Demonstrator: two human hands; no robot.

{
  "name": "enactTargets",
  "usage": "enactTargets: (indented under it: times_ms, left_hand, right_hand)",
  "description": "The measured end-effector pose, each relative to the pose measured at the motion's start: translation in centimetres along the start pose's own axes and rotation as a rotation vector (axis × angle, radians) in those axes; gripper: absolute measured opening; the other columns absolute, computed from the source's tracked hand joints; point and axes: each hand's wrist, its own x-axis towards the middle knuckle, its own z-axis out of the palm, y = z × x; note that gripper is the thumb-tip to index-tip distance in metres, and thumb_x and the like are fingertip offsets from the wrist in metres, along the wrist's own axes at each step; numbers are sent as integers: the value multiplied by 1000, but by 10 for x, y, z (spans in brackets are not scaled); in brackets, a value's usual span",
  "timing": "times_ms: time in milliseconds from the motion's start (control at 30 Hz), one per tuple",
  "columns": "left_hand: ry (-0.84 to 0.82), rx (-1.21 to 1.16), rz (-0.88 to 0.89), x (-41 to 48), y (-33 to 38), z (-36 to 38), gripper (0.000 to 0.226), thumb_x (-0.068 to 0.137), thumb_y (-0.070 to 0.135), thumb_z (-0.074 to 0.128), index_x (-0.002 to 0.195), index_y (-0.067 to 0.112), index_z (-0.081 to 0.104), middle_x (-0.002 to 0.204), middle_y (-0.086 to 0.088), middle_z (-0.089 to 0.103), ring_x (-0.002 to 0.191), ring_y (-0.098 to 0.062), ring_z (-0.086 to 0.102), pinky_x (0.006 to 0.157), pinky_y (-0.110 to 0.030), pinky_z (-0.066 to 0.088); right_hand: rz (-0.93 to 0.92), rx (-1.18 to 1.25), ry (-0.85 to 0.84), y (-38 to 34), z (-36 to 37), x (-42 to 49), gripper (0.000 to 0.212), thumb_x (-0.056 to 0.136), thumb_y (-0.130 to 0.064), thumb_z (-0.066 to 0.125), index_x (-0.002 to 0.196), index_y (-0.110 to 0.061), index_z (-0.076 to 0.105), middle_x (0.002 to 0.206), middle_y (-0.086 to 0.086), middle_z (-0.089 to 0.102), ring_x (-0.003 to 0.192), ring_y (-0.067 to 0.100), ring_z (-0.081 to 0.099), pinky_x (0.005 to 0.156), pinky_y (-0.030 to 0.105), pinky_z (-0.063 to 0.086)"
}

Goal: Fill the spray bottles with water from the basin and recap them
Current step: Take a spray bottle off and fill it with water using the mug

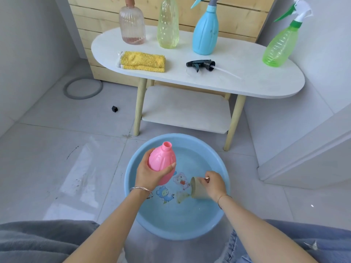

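Note:
A light blue basin holding water sits on the floor below me. My left hand grips an uncapped pink bottle upright over the basin's left side, its neck pointing up. My right hand holds a tan cup tipped on its side, partly dipped in the water. A black spray head with its clear tube lies on the white table.
On the table stand a clear pinkish bottle, a yellow-green bottle, a blue spray bottle and a green spray bottle. A folded yellow cloth lies at the table's left. A grey ring and a small black block lie on the floor.

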Motion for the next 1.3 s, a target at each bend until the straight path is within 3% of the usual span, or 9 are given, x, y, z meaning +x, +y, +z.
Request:
enactTargets:
  times_ms: [100,233,333,600,800,933,1067,1233,1300]
  left_hand:
    - [-1,21,-1,1,-3,0,73,59,40,89,122,31,52,111,16,59,100,-5,57,69,-12,45]
    - [-4,32,8,1,-2,-1,81,52,50,89,122,33,51,110,19,58,99,-2,57,68,-11,45]
    - [7,44,13,0,1,-2,73,59,39,89,120,34,50,107,22,55,96,0,56,68,-10,43]
    - [23,29,17,-3,5,-10,67,61,33,89,117,33,53,107,19,58,97,-3,57,67,-10,44]
    - [52,11,28,-9,10,-17,69,62,32,89,121,30,53,108,13,58,94,-5,57,68,-9,42]
    - [49,-17,43,-14,19,-19,68,62,32,89,120,31,52,108,12,58,96,-8,57,73,-16,45]
    - [38,-50,66,-21,33,-18,64,63,30,88,117,32,53,106,17,59,94,3,56,69,-11,43]
    - [1,-64,105,-26,45,-13,63,64,29,88,117,31,54,107,16,60,95,1,58,65,-9,44]
    - [-20,-68,126,-28,50,-10,61,64,27,88,115,32,54,106,17,60,94,2,58,62,-8,46]
  right_hand:
    - [8,-5,-24,4,6,1,46,89,-22,63,57,-20,30,66,-2,38,70,22,39,57,30,24]
    - [-29,-72,-72,3,15,-1,47,89,-23,64,57,-21,29,66,-5,35,74,21,40,61,29,24]
    - [-41,-53,-83,2,22,-7,46,90,-26,63,58,-22,30,67,-6,35,74,21,40,62,28,25]
    - [152,285,15,-5,6,-16,34,86,-18,62,60,-11,41,58,-1,35,58,17,33,48,21,26]
    - [221,517,148,-22,-31,-28,43,80,-7,61,52,-18,29,50,-5,27,56,15,24,48,24,22]
    - [259,686,194,-32,-61,-33,33,82,-11,63,59,-13,40,57,2,32,63,18,28,56,30,23]
    - [251,821,209,-47,-99,-38,16,82,-18,66,70,-11,57,68,5,45,68,19,39,62,27,29]
    - [128,952,145,-74,-150,-43,12,78,-22,71,72,-15,64,65,-3,53,56,11,46,87,31,36]
    - [45,970,122,-87,-170,-48,11,83,-17,68,75,-12,63,62,-3,55,45,4,42,83,32,33]
